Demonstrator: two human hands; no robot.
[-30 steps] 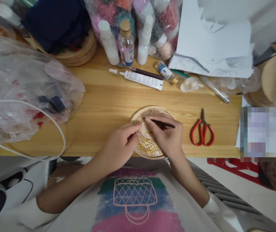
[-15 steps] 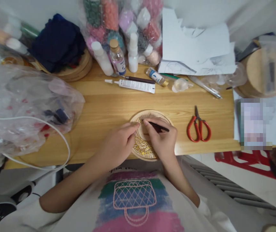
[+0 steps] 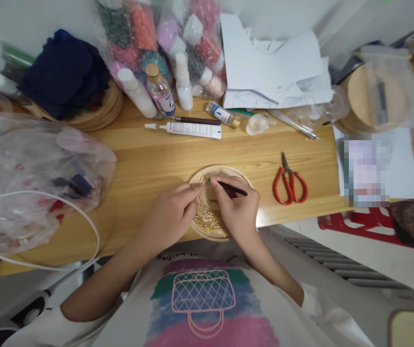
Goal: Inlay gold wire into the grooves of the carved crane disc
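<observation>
A round wooden disc (image 3: 210,231) with rings of gold pieces lies at the table's front edge. My right hand (image 3: 236,205) is over its right side, closed on a thin dark tool (image 3: 234,188) whose tip points to the upper left part of the disc. My left hand (image 3: 172,212) rests at the disc's left edge, its fingers together and the fingertips close to the tool's tip. Whether anything is between those left fingertips is too small to tell. Red-handled pliers (image 3: 289,185) lie on the table to the right of the disc.
Behind the disc lie a white tube (image 3: 194,129), a small bottle (image 3: 222,114) and papers (image 3: 272,67). Bottles and bags of coloured pieces stand at the back. A plastic bag (image 3: 40,178) and white cable (image 3: 91,226) are at left, dark cloth (image 3: 65,72) behind them.
The view has shifted, so most table items appear further left. Both hands keep nearly the same pose at the disc, and the dark tool is still in my right hand.
</observation>
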